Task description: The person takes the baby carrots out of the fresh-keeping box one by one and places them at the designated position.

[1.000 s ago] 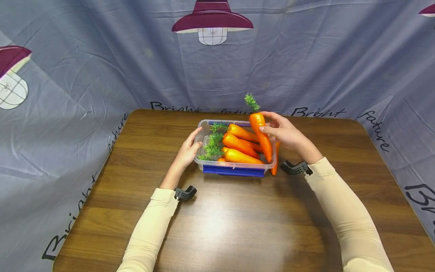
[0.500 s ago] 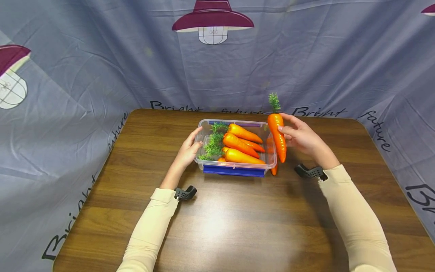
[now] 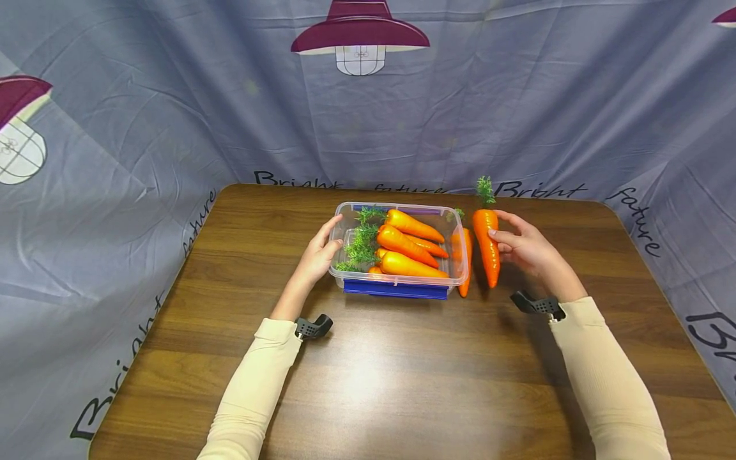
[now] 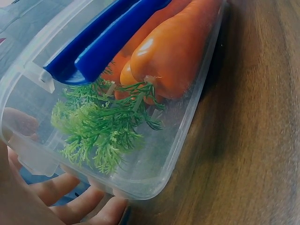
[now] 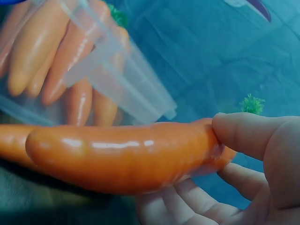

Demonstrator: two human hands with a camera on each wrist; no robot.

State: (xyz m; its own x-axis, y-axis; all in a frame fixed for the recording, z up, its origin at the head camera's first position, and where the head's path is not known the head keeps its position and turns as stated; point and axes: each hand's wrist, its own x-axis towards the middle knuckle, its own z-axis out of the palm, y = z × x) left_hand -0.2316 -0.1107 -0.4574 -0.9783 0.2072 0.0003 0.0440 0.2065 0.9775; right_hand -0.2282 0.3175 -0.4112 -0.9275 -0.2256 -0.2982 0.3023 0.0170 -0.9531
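Note:
Thumb at the rim and fingers against the outer wall, my left hand grips the left end of a clear plastic box. Inside lie several orange toy carrots, their green tops toward that hand. To the right of the box, my right hand pinches another toy carrot near its thick end. Its leafy top points to the back and its tip to the front. In the right wrist view this carrot spans the frame, thumb above and fingers below.
One more toy carrot lies on the wooden table against the box's right side, partly behind its wall. Blue latches hang on the box's sides. A printed grey-blue curtain stands behind the table.
My right hand has carried its carrot from over the box's right end to the right and lower toward the table. The left hand and the box have stayed in place.

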